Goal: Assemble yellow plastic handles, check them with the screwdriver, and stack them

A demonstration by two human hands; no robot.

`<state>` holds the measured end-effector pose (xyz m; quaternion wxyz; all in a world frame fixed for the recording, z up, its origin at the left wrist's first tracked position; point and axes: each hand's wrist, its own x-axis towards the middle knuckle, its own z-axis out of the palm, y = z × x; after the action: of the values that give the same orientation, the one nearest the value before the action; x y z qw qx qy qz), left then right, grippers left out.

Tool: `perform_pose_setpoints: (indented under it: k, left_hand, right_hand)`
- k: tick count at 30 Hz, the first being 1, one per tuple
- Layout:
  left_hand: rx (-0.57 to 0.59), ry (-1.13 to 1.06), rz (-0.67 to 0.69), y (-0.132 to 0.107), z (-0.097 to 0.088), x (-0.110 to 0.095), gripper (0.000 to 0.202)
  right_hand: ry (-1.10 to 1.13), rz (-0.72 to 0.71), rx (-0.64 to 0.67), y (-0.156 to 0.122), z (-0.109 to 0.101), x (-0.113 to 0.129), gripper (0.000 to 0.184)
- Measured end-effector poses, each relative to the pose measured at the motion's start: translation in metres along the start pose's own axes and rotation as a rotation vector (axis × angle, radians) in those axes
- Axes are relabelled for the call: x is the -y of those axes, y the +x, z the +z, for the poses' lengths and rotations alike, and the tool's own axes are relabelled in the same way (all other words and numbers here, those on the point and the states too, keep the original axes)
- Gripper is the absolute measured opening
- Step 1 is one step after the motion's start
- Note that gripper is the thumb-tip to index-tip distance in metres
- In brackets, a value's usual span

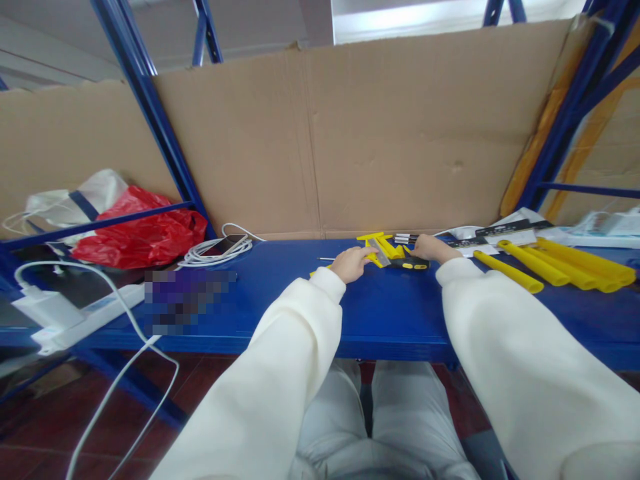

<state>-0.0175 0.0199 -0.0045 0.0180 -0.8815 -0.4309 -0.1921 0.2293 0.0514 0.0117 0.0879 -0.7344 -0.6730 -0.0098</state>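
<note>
My left hand (pixel 350 264) is closed on a small yellow plastic piece with a flat grey plate (pixel 381 254), like a scraper head. Just to its right, my right hand (pixel 434 249) has its fingers bent down at small yellow parts (pixel 397 252); what its fingertips grip, if anything, is too small to make out. Below these parts lies a screwdriver with a black and yellow handle (pixel 411 264). A thin metal shaft (pixel 327 259) shows left of my left hand. Silver and black pieces (pixel 405 238) lie behind the yellow parts.
Several yellow tubes (pixel 560 263) lie on the blue table (pixel 280 293) at right, before black and white packets (pixel 510 232). At left are a coiled white cable (pixel 217 252), a red plastic bag (pixel 145 227) and a power strip (pixel 95 313). Cardboard (pixel 400 133) stands behind.
</note>
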Motion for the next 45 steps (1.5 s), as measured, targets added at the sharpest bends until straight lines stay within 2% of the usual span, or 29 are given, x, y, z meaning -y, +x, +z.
perform_pose_setpoints:
  k: [4,8,13,20,25,29,36,39,45]
  left_hand:
    - [-0.005,-0.012,0.007,0.000,0.000,0.001,0.042]
    - [-0.002,-0.026,0.016,0.000,0.000,0.001,0.042]
    - [-0.006,-0.043,0.018,0.001,0.001,0.001,0.041]
    - [-0.032,-0.080,0.032,0.003,0.004,0.003,0.040]
    - [-0.028,-0.078,0.034,0.002,0.003,0.002,0.040]
    - [-0.030,-0.076,0.034,0.002,0.003,0.002,0.041]
    - [-0.023,-0.095,0.041,0.001,0.002,0.001,0.042]
    - [-0.004,-0.095,0.022,0.000,0.000,-0.001,0.050]
    - [0.033,-0.101,-0.043,-0.002,-0.004,-0.009,0.062]
  right_hand:
    - [-0.007,0.085,-0.056,0.001,0.004,-0.007,0.027]
    - [0.062,0.126,-0.076,0.001,0.009,-0.018,0.017]
    - [0.279,0.091,-0.250,-0.003,0.006,-0.020,0.011]
    - [0.594,0.191,-0.455,-0.011,-0.003,-0.009,0.013]
    - [1.103,0.312,-0.315,-0.023,-0.009,0.004,0.012]
    - [1.327,0.318,-0.158,-0.028,-0.012,0.008,0.013]
    - [1.446,0.217,0.016,-0.029,-0.016,0.014,0.015]
    - [1.438,0.180,0.065,-0.033,-0.018,0.022,0.016]
    - [1.282,0.101,0.012,-0.043,-0.016,0.044,0.025]
